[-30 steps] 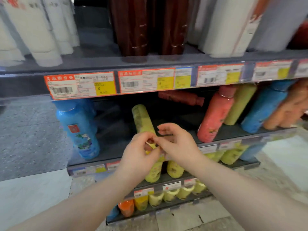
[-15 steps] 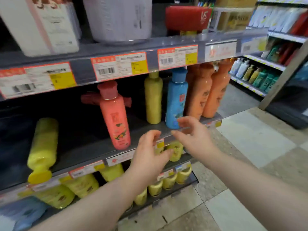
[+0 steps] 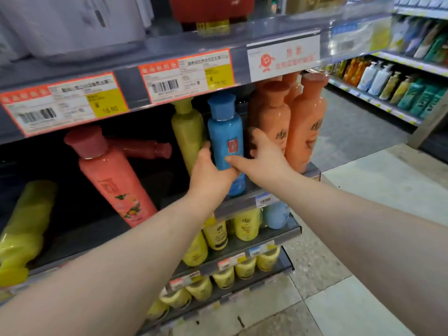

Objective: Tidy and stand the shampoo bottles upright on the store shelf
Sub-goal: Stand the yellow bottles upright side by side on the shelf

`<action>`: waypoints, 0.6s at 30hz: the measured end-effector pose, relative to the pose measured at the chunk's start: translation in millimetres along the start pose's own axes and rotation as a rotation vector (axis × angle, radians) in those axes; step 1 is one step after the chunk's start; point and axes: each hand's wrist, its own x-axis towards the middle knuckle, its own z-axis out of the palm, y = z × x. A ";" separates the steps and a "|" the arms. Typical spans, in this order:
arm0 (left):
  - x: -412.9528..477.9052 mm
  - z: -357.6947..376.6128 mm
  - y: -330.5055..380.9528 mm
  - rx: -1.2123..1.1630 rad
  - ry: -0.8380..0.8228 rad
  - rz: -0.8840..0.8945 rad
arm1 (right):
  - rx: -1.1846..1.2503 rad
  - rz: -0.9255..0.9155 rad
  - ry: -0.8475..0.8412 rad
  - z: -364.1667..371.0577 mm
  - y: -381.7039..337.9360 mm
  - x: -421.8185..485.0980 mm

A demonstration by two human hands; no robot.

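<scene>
A blue shampoo bottle [image 3: 225,132] stands upright on the middle shelf [image 3: 242,204]. My left hand [image 3: 211,170] wraps its left side and my right hand [image 3: 264,158] wraps its right side, thumb across the front. Left of it stands a yellow-green bottle [image 3: 188,127]; to the right are orange bottles [image 3: 305,127]. A pink bottle [image 3: 114,178] leans tilted, a red bottle [image 3: 143,147] lies flat behind it, and a yellow bottle [image 3: 24,229] lies on its side at far left.
The upper shelf edge with price tags [image 3: 186,73] hangs close above the bottle caps. Lower shelves hold rows of yellow bottles [image 3: 244,226]. Another shelf unit [image 3: 400,88] stands across the tiled aisle at right.
My view has swung right along the shelf. Both hands, held together in front of the shelf edge before, have reached up and closed around the blue bottle.
</scene>
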 end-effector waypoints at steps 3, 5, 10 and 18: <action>4.0 2.4 -4.7 -0.003 0.016 -0.001 | 0.073 -0.024 -0.016 5.6 -0.1 9.2; 8.1 3.4 -8.3 0.007 0.024 -0.002 | 0.072 -0.048 -0.007 8.5 2.5 14.3; 9.6 5.4 -16.7 0.095 -0.017 -0.020 | -0.098 -0.039 0.042 9.9 8.7 17.1; -24.2 -8.7 -10.0 0.035 -0.108 0.090 | 0.083 -0.075 0.039 0.8 -17.7 -25.0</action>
